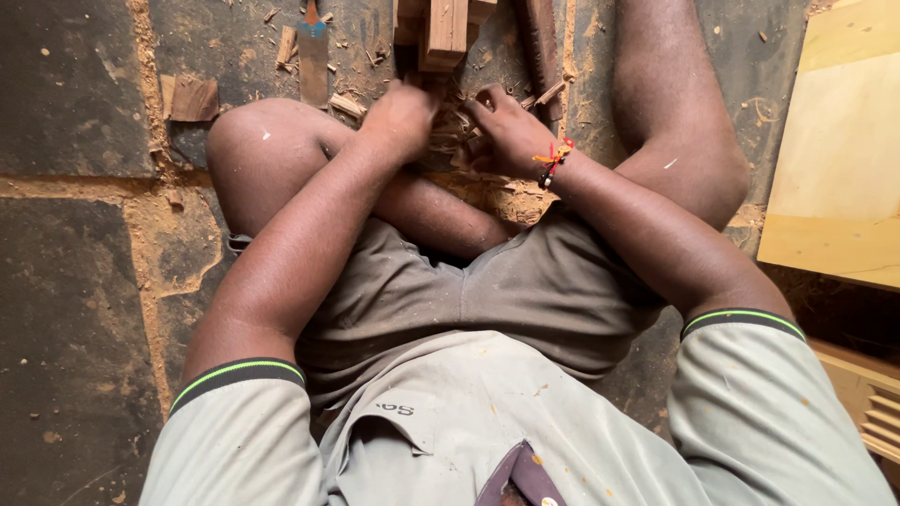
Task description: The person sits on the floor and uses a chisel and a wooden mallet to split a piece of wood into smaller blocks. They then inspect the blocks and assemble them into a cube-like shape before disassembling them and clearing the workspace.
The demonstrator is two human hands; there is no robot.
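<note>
1. Gathering a small heap of wood scraps (pixel 454 131) on the floor between my folded legs, I sit cross-legged so the pile stays penned in close.
2. My left hand (pixel 401 117) is curled into a loose fist over the near-left edge of the heap, fingers pressed together; whether it clutches a piece I cannot tell, since the knuckles hide the palm.
3. My right hand (pixel 511 131) lies on the heap's right side, fingers bent down among the chips; a red and yellow bead bracelet (pixel 553 161) circles that wrist.
4. Just beyond the heap stands a stack of squared wooden blocks (pixel 445 33), within arm's reach, presumably kept near for the same work.
5. A flat tool with a blue band (pixel 312 52) lies to the left on the dark stone floor (pixel 75 309), amid sawdust.
6. A pale plywood board (pixel 839 159) leans at the right, well apart from my hands.
</note>
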